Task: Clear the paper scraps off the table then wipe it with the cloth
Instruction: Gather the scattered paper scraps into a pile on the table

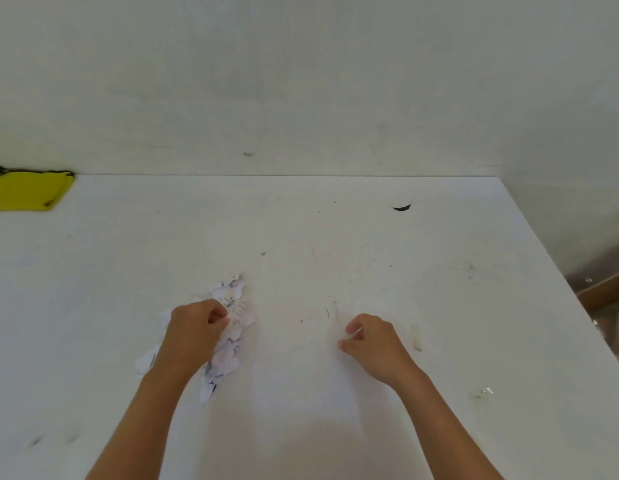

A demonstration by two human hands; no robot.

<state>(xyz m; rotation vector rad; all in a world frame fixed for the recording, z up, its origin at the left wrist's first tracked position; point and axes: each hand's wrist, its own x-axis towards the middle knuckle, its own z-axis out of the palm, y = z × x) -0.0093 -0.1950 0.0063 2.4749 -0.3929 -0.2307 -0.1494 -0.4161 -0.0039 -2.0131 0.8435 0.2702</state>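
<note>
White paper scraps (233,296) bunched on table (335,230), left hand (192,329) pinching them. Curled right hand (374,344): can't tell what it holds.

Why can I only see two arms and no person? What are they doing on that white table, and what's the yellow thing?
The camera sits on the person's head and looks down, so you see only their arms and hands. No machine here. The left hand curls its fingers round some of the paper scraps, a white pile on the table. The right hand is curled too, apart from the pile; whether it pinches a tiny scrap is too small to tell. The yellow thing is a cloth, lying untouched at the far left. It is for wiping the table once the scraps are gone.
</note>
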